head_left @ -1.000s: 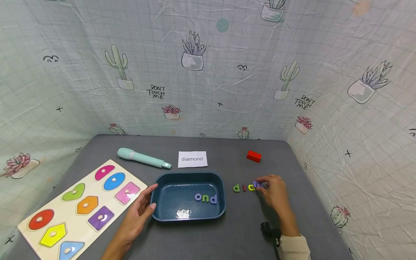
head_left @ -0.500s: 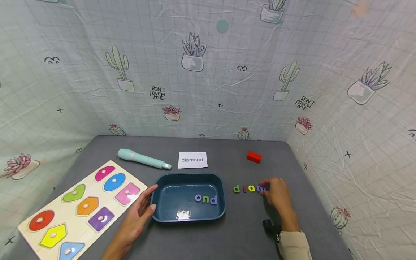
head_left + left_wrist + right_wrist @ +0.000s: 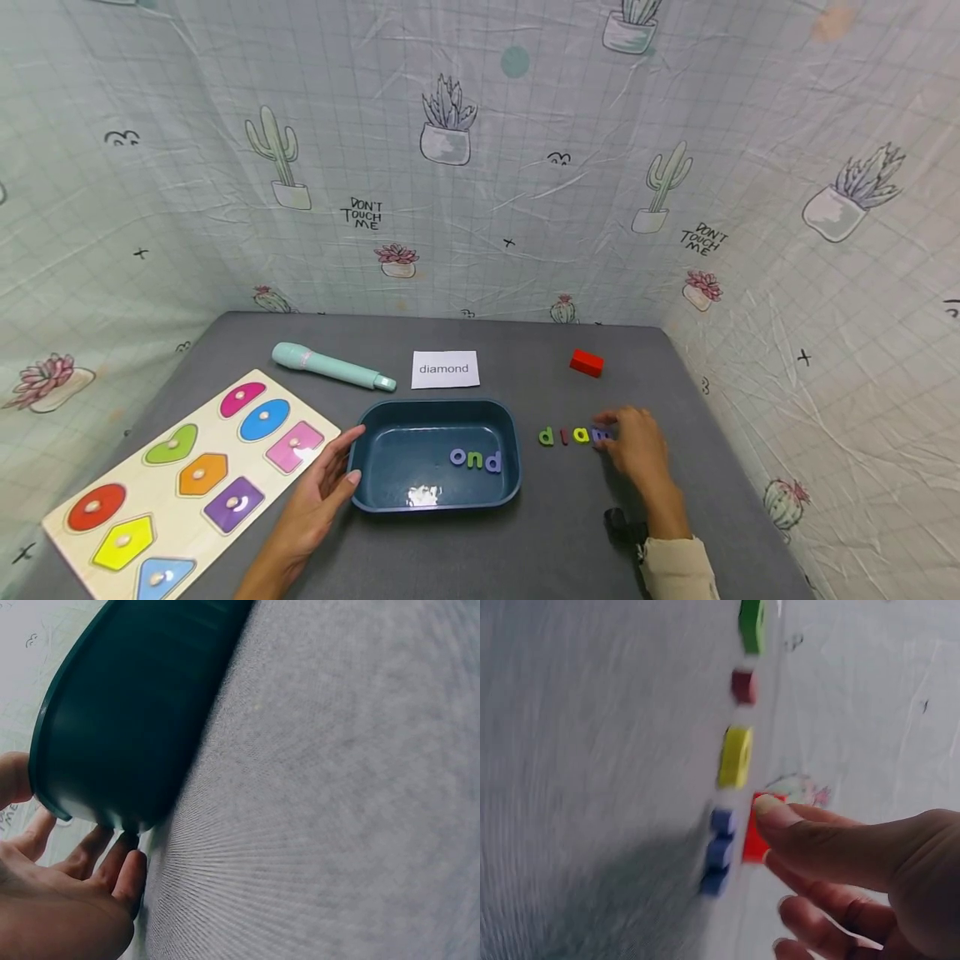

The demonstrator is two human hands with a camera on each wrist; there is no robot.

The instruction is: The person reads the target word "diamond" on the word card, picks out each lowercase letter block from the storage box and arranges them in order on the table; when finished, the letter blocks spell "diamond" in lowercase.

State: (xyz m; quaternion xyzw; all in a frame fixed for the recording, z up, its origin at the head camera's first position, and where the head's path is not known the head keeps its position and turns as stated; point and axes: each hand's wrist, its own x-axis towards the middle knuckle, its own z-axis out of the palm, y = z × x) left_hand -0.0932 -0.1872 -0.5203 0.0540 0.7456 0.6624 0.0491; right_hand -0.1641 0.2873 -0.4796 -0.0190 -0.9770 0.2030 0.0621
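Right of the tray (image 3: 405,454), the right grip (image 3: 637,442) partly hides a purple letter (image 3: 599,435), probably an m; left of the tray, the bottom edge crops the puzzle board (image 3: 172,517).

The left hand (image 3: 311,500) touches the blue tray (image 3: 401,471) at nine o'clock; at the tray's three o'clock, the right hand (image 3: 637,443) is by the purple letter m (image 3: 598,435).

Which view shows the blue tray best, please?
The head view: it shows nearly the whole tray, inside included. The left wrist view catches only part of its outside; the right wrist view, none of it.
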